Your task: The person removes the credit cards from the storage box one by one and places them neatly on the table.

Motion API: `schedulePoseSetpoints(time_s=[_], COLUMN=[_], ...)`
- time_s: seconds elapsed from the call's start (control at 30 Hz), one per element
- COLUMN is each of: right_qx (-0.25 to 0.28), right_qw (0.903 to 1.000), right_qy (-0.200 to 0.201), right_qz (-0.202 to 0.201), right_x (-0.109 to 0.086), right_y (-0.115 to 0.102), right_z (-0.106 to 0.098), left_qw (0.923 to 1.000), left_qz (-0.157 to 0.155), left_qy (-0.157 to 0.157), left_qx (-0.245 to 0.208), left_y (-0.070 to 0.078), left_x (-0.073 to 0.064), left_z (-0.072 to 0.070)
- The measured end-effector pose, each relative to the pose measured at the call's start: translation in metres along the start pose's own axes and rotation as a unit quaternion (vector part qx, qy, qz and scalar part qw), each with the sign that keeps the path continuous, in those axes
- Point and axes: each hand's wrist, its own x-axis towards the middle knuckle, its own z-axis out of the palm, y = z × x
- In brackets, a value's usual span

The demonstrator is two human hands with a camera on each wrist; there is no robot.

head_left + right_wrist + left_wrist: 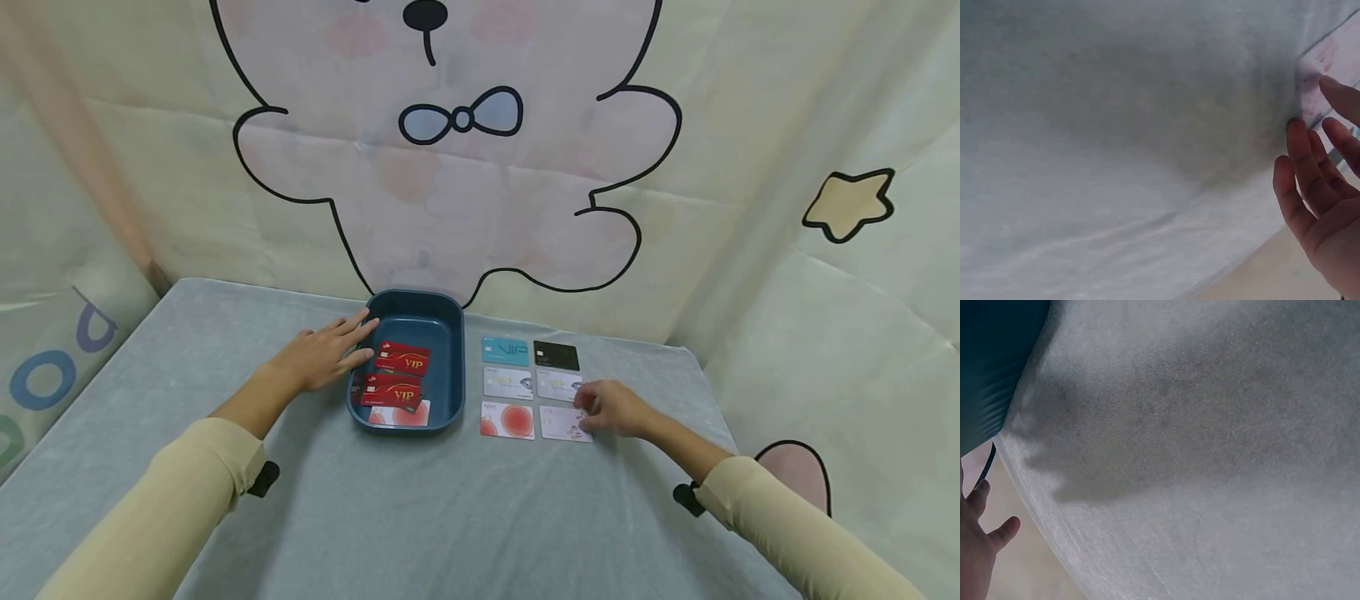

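Observation:
My left hand (322,354) rests with spread fingers on the left rim of a dark blue tray (452,367). Inside the tray lie two red VIP cards (392,390) above a white card with red circles (412,414); other card edges peek out beneath. To the right, several cards lie in two columns. My right hand (615,407) is at the lower right one, a white card with pink marks (558,422). In the right wrist view, the thumb reaches over that card's corner (1311,94), and the other fingers curve loosely beside it.
Also on the grey cloth (465,517) are a blue VIP card (504,351), a black card (556,356), two silvery VIP cards (507,382) and a card with a red circle (507,421). A printed curtain (750,125) hangs behind the table's far edge.

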Motion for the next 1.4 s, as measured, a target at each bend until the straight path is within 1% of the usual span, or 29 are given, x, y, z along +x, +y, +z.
schedulePoseSetpoints(time_s=[0.1,0.2,0.3,0.43,0.57,0.7,0.9,0.97,1.03,1.17,1.3,1.4], right_qx=[-0.019,-0.016,0.005,0.054,0.084,0.095,0.135,0.145,0.15,0.129,0.104,0.113], right_qw=[0.9997,0.9994,0.9985,0.9948,0.9916,0.9898,0.9797,0.9777,0.9777,0.9838,0.9904,0.9918], right_qy=[0.014,0.03,0.042,0.048,0.056,0.067,0.092,0.087,0.076,0.035,0.002,-0.016], right_qz=[0.0,-0.008,-0.036,-0.072,-0.08,-0.082,-0.116,-0.124,-0.125,-0.119,-0.09,-0.058], right_x=[0.005,0.015,0.027,0.045,0.064,0.082,0.101,0.104,0.107,0.114,0.122,0.127], right_y=[-0.009,-0.024,-0.041,-0.07,-0.099,-0.122,-0.149,-0.157,-0.164,-0.175,-0.181,-0.185], right_z=[-0.005,-0.015,-0.027,-0.042,-0.053,-0.051,-0.031,-0.024,-0.019,-0.012,-0.011,-0.012], left_qw=[1.0,1.0,1.0,1.0,1.0,1.0,1.0,1.0,1.0,1.0,1.0,1.0], left_qz=[0.002,0.001,-0.001,-0.004,-0.003,-0.003,-0.002,-0.003,-0.004,-0.006,-0.006,-0.008], left_qy=[0.002,0.003,0.002,0.001,0.003,0.003,0.004,0.003,0.002,0.001,-0.001,-0.004], left_qx=[0.002,0.002,0.001,0.0,0.001,0.002,0.004,0.005,0.005,0.003,0.003,0.003], left_y=[0.0,0.001,0.001,0.0,-0.001,-0.001,-0.002,-0.002,-0.002,-0.002,-0.002,-0.002], left_x=[0.0,0.001,0.001,0.001,0.0,0.0,0.001,0.001,0.001,0.001,0.003,0.003], left_z=[0.0,0.0,0.0,0.001,0.001,0.001,0.002,0.002,0.002,0.002,0.002,0.002])
